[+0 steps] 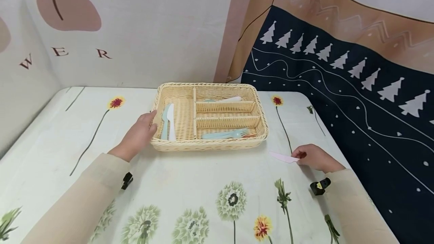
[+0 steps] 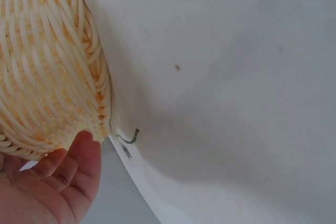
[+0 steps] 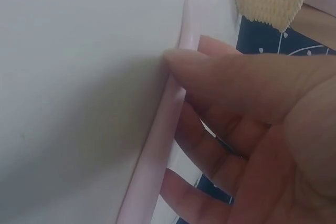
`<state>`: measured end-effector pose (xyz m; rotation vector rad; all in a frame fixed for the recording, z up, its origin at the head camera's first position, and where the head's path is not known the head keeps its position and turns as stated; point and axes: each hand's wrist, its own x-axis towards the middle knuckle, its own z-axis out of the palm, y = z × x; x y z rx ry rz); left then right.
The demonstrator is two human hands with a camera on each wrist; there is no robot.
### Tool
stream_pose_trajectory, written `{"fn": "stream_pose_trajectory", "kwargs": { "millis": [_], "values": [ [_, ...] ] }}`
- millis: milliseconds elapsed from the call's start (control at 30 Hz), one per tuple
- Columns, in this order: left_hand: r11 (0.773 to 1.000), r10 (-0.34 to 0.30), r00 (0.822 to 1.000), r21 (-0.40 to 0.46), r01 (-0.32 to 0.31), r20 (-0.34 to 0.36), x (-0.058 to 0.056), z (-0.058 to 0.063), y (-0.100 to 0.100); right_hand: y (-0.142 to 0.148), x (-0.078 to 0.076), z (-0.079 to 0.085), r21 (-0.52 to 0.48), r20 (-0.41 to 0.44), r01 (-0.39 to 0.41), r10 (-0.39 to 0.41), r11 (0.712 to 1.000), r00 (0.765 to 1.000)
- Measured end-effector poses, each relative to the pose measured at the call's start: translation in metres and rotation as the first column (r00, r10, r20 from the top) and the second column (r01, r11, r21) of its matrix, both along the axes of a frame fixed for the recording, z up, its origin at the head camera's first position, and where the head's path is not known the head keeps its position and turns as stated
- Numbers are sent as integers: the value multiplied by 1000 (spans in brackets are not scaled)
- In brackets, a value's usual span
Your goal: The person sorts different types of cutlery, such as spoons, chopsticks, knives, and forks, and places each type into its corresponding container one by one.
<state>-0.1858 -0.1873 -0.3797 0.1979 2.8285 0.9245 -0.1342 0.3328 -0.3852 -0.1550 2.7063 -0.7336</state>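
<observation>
A wicker cutlery basket (image 1: 209, 146) with several compartments stands on the table. My left hand (image 1: 139, 133) holds its left side, thumb at the rim; in the left wrist view fingers (image 2: 86, 169) lie against the woven outer wall. My right hand (image 1: 312, 157) pinches a pink knife (image 1: 283, 157) between thumb and fingers, right of the basket and low over the tablecloth. In the left compartment lie a white knife (image 1: 171, 123) and a light blue utensil (image 1: 165, 123). Light blue forks (image 1: 225, 134) lie in the front right compartment.
A white utensil (image 1: 230, 99) lies in the back right compartment, partly hidden by a divider (image 1: 225, 107). The flower-printed tablecloth (image 1: 190, 176) covers the table. Printed cloths (image 1: 152, 29) hang behind and to the right, close to the table's edges.
</observation>
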Motion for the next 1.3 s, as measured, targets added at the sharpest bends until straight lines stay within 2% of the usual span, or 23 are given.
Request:
{"fn": "stream_pose_trajectory", "kwargs": {
  "millis": [467,633,967,1300],
  "values": [
    [1000,1,1000,8,-1,-13,-1,-2,-1,5,-3,2,-41,20,-98,99,994,995],
    [1000,1,1000,13,-1,-8,0,-1,-1,6,0,6,-48,1,-86,86,995,996],
    [1000,1,1000,11,0,-8,1,0,-1,1,-1,26,-63,-138,-42,33,997,990],
    [1000,5,1000,10,-5,-12,3,2,1,-14,-9,50,-13,-280,16,-19,1000,960]
  ]
}}
